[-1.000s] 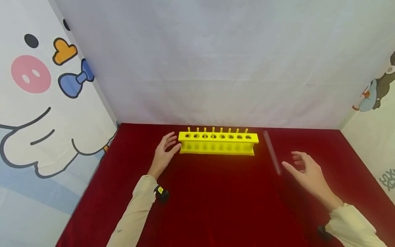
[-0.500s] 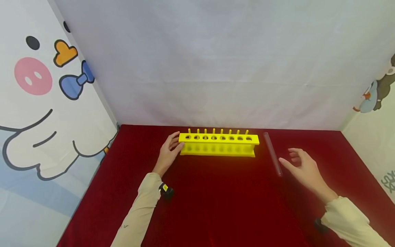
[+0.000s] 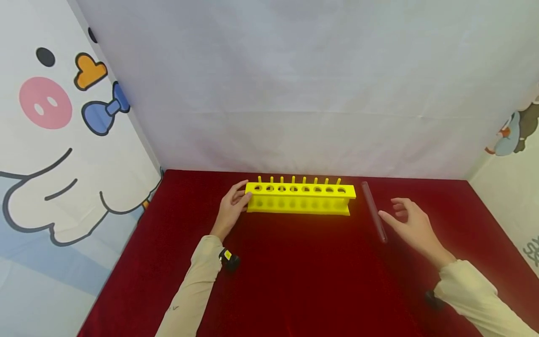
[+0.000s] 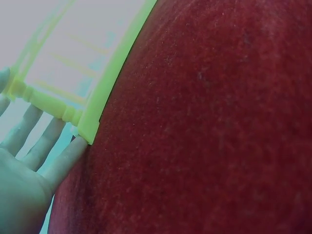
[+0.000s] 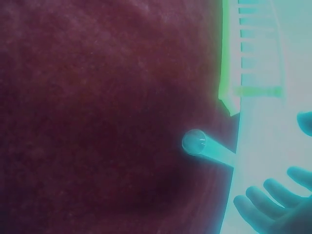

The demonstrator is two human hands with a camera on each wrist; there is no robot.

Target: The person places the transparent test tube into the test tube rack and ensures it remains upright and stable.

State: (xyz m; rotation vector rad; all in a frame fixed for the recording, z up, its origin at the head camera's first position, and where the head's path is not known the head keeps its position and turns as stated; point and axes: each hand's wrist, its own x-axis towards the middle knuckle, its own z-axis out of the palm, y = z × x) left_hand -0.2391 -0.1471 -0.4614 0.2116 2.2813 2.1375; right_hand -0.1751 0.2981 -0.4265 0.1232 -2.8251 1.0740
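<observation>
A yellow test tube rack (image 3: 300,191) with a row of holes and upright pegs stands near the back of the table. My left hand (image 3: 229,210) holds its left end, thumb on the front edge of the top plate. In the left wrist view, the fingers (image 4: 63,158) of that hand touch the rack's end post (image 4: 48,103). Right of the rack, a clear test tube (image 3: 374,211) lies on the cloth. My right hand (image 3: 414,229) hovers beside the tube, apart from it, fingers loosely bent with nothing in them. The right wrist view shows the tube's near end (image 5: 195,142) and part of the rack.
Dark red cloth (image 3: 303,271) covers the table. A pale curtain (image 3: 294,93) hangs behind its back edge. At the left stands a side panel (image 3: 42,187) with cartoon figures, and another printed panel (image 3: 513,187) is at the right.
My left hand has moved right, from beside the rack onto its left end. My right hand has drifted a little left and up toward the test tube.
</observation>
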